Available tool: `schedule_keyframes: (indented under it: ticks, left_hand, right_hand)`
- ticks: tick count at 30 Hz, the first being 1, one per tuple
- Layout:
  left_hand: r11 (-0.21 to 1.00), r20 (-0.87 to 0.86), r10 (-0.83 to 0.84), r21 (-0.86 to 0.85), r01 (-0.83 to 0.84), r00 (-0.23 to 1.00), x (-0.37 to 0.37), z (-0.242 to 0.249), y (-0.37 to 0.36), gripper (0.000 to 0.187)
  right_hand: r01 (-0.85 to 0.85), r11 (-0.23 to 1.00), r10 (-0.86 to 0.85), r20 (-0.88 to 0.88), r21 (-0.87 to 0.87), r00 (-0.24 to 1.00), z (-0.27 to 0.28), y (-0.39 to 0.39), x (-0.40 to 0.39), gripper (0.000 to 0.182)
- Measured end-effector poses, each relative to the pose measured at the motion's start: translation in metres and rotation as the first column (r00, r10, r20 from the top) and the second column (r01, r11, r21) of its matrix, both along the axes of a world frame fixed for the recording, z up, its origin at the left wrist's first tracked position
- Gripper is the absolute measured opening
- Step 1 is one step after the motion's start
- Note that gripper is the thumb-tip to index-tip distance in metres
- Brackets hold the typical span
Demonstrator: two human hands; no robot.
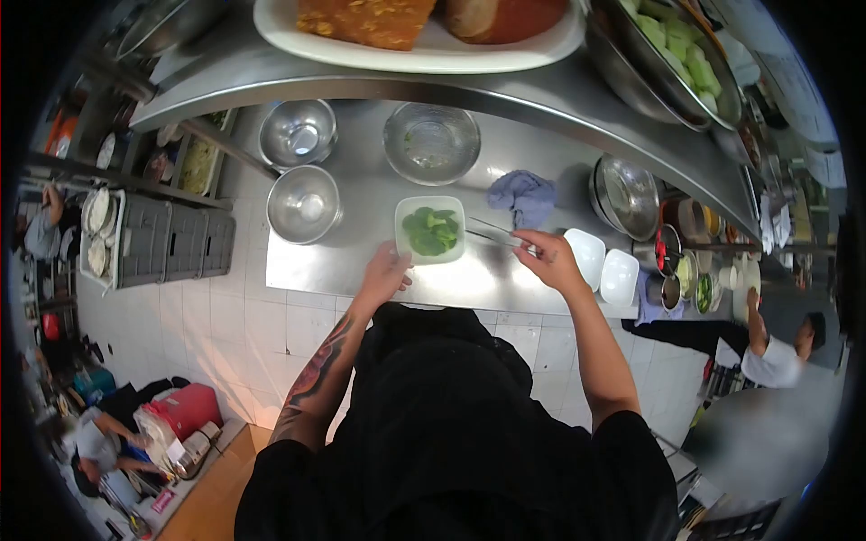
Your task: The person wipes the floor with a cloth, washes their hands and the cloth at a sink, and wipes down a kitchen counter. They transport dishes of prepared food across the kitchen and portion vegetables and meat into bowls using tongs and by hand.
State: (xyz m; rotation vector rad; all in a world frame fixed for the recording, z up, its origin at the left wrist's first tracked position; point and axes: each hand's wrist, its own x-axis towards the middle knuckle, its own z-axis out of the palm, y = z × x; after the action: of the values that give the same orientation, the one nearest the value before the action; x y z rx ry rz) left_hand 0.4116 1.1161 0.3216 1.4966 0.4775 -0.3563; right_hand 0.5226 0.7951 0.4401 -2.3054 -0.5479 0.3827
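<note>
On the steel counter, a square white bowl (402, 215) holds green leafy pieces (432, 231). My left hand (386, 272) is at the bowl's lower left corner, fingers bent near its rim; whether they grip it is unclear. Metal tongs (492, 231) are held in my right hand (547, 258), their tips pointing left toward the bowl and lying just right of its edge. A crumpled blue cloth (523, 198) lies above the tongs. Two empty white bowls (586, 256) stand to the right of my right hand.
Two steel bowls (304, 205) stand left on the counter (361, 261); a larger one (431, 144) is behind the white bowl. Stacked bowls (626, 198) and ingredient containers (704, 290) stand right. A shelf (505, 90) overhangs the back. Other people (774, 356) are at both sides.
</note>
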Motion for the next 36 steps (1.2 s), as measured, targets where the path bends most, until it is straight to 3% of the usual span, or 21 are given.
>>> schedule_keyframes:
  ticks: [1,3,4,5,7,9,12,15,17,21,23,25,27,28,30,33,36]
  left_hand:
    - [1.0,0.002,-0.024,-0.005,0.024,1.0,0.006,-0.008,-0.002,0.05]
    - [0.998,0.078,0.046,-0.049,-0.042,0.996,0.014,-0.035,-0.005,0.042]
    - [0.999,0.085,0.02,-0.052,-0.016,0.996,0.017,-0.042,-0.006,0.042]
    - [0.998,0.125,0.031,-0.059,-0.024,0.992,0.017,-0.048,-0.004,0.04]
    - [0.998,0.17,0.042,-0.054,-0.033,0.984,0.01,-0.049,0.002,0.037]
    - [0.996,0.159,0.052,-0.08,-0.039,0.986,-0.007,-0.045,0.004,0.037]
    - [0.989,0.155,0.123,-0.103,-0.108,0.98,-0.037,-0.037,-0.002,0.038]
    - [0.99,0.141,0.129,-0.069,-0.12,0.982,-0.059,-0.005,-0.024,0.037]
    - [0.984,0.071,0.164,-0.077,-0.159,0.984,-0.068,0.004,-0.038,0.038]
    - [0.956,0.025,0.269,-0.126,-0.264,0.963,-0.043,0.037,-0.073,0.036]
    - [0.974,0.152,0.196,-0.148,-0.174,0.969,-0.004,0.053,-0.075,0.038]
    - [0.99,0.207,0.131,-0.068,-0.119,0.97,0.053,0.078,-0.07,0.038]
    - [1.0,0.327,0.022,-0.009,-0.02,0.945,0.116,0.103,-0.059,0.04]
    - [0.996,0.298,-0.001,0.083,-0.025,0.954,0.149,0.12,-0.055,0.036]
    - [0.983,0.359,0.131,0.076,-0.169,0.924,0.222,0.102,-0.029,0.031]
    - [0.944,0.318,0.302,0.033,-0.328,0.899,0.314,0.08,0.022,0.035]
    - [0.895,0.25,0.443,-0.077,-0.439,0.861,0.376,0.05,0.071,0.04]
  right_hand:
    - [0.024,1.0,-0.024,0.002,-0.005,1.0,-0.009,-0.014,-0.013,0.03]
    - [0.296,0.939,-0.282,-0.1,0.174,0.954,-0.038,-0.041,-0.043,0.031]
    - [0.352,0.914,-0.358,-0.005,0.2,0.934,-0.036,-0.039,-0.058,0.031]
    - [0.433,0.888,-0.435,-0.022,0.158,0.9,-0.034,-0.037,-0.072,0.03]
    - [0.463,0.86,-0.46,-0.068,0.216,0.885,-0.031,-0.023,-0.091,0.031]
    - [0.345,0.904,-0.35,-0.025,0.252,0.936,-0.021,-0.006,-0.083,0.03]
    - [0.308,0.879,-0.399,0.206,0.364,0.894,0.016,-0.012,-0.048,0.023]
    - [0.503,0.662,-0.722,0.295,0.555,0.626,0.02,-0.083,-0.017,0.022]
    - [0.508,0.428,-0.866,0.179,0.748,0.466,0.028,-0.143,-0.003,0.021]
    - [0.586,0.316,-0.948,0.215,0.746,0.236,0.014,-0.251,-0.005,0.024]
    - [0.534,0.242,-0.952,0.09,0.81,0.294,0.014,-0.255,-0.012,0.023]
    - [0.578,0.235,-0.935,0.018,0.782,0.355,0.009,-0.242,-0.023,0.021]
    - [0.609,0.249,-0.926,0.002,0.753,0.376,0.003,-0.217,-0.039,0.02]
    - [0.637,0.309,-0.905,0.013,0.706,0.425,-0.002,-0.203,-0.048,0.022]
    - [0.673,0.406,-0.865,0.022,0.618,0.501,-0.014,-0.178,-0.072,0.023]
    - [0.713,0.532,-0.787,-0.045,0.456,0.616,-0.005,-0.145,-0.12,0.024]
    - [0.7,0.567,-0.775,-0.008,0.433,0.632,-0.01,-0.122,-0.157,0.019]
